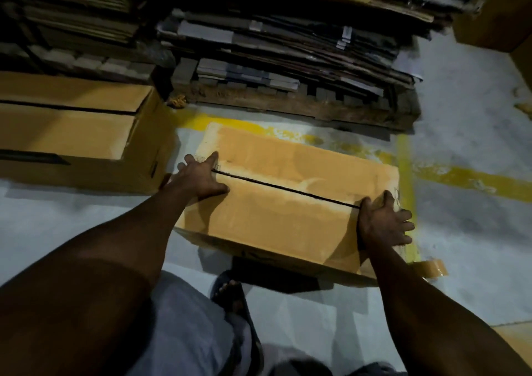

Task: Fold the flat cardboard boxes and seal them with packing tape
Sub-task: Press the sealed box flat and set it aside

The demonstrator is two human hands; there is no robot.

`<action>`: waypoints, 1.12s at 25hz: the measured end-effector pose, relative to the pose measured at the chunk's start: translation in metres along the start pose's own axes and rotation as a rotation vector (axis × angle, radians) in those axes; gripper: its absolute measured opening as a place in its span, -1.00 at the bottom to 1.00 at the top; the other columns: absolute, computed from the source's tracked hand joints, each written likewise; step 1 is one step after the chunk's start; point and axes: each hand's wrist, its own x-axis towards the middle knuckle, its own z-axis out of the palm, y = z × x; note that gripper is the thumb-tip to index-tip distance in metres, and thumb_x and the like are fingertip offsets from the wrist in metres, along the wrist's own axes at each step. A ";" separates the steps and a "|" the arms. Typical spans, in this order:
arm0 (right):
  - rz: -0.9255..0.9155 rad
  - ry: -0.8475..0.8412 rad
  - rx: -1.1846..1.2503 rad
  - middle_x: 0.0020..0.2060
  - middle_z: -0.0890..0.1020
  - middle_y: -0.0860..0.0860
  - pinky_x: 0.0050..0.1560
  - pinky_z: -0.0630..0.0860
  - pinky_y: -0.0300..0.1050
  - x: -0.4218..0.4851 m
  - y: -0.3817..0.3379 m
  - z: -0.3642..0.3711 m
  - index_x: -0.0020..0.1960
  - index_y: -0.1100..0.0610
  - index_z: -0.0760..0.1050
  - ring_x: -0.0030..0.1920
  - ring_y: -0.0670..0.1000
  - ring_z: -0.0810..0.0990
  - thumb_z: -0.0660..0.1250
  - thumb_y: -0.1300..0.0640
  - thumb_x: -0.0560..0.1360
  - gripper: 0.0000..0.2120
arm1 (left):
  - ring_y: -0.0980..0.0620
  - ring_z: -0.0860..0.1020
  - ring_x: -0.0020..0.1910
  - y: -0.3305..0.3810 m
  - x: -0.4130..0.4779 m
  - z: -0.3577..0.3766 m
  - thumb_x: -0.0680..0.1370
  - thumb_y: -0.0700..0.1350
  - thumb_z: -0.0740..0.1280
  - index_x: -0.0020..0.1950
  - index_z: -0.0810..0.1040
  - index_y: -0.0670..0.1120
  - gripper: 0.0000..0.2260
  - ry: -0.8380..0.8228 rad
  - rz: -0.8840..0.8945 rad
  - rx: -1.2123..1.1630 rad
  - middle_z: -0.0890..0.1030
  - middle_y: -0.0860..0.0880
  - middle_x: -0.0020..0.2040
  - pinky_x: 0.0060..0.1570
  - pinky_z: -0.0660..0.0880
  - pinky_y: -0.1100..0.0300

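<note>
Folded cardboard box (288, 194) sits on the floor (475, 231), flaps closed, seam untaped. Left hand (201, 178) flat, fingers spread, pressing the seam's left end. Right hand (384, 223) splayed over the right edge. Tape roll (431, 269) just beside the box's right corner.

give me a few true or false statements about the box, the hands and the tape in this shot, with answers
1. The left hand and right hand rest at opposite ends of the folded tan cardboard box. True.
2. A strip of tape already covers the dark centre seam between the box's flaps. False: the seam is bare and no tape shows on it.
3. The brown roll of packing tape lies on the floor by the box's right end. True.
4. The right hand is holding the tape roll. False: it lies flat on the box, and the roll is untouched.
5. A second tan cardboard box stands to the left. True.
</note>
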 end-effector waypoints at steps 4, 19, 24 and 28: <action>-0.127 0.026 0.045 0.25 0.35 0.25 0.20 0.26 0.24 -0.036 -0.062 -0.052 0.39 -0.15 0.32 0.21 0.30 0.34 0.18 -0.28 0.50 -0.50 | -0.36 0.16 0.42 -0.041 -0.048 -0.055 0.33 0.39 0.39 0.57 -0.05 0.19 -0.04 0.131 -0.061 -0.067 0.13 -0.30 0.48 0.32 0.30 -0.15; -0.823 -0.055 0.189 0.32 0.32 0.26 0.25 0.21 0.30 -0.322 -0.355 -0.141 0.40 -0.16 0.34 0.28 0.32 0.30 0.14 -0.29 0.50 -0.50 | -0.38 0.27 0.31 -0.328 -0.265 -0.232 0.21 0.51 0.35 0.50 0.10 0.26 -0.06 0.631 -0.569 -0.281 0.22 -0.29 0.39 0.25 0.26 -0.23; -1.147 -0.169 0.151 0.31 0.34 0.24 0.26 0.22 0.29 -0.496 -0.445 -0.066 0.41 -0.16 0.32 0.27 0.33 0.31 0.15 -0.29 0.51 -0.49 | -0.39 0.29 0.30 -0.485 -0.333 -0.190 0.22 0.52 0.33 0.50 0.12 0.23 -0.07 0.680 -0.924 -0.342 0.24 -0.32 0.36 0.22 0.28 -0.23; -1.370 -0.274 0.132 0.33 0.34 0.25 0.28 0.22 0.28 -0.625 -0.488 0.012 0.40 -0.16 0.33 0.31 0.33 0.30 0.18 -0.28 0.51 -0.51 | -0.39 0.27 0.33 -0.588 -0.377 -0.142 0.22 0.55 0.29 0.52 0.08 0.22 -0.03 0.658 -1.151 -0.401 0.21 -0.33 0.39 0.25 0.27 -0.21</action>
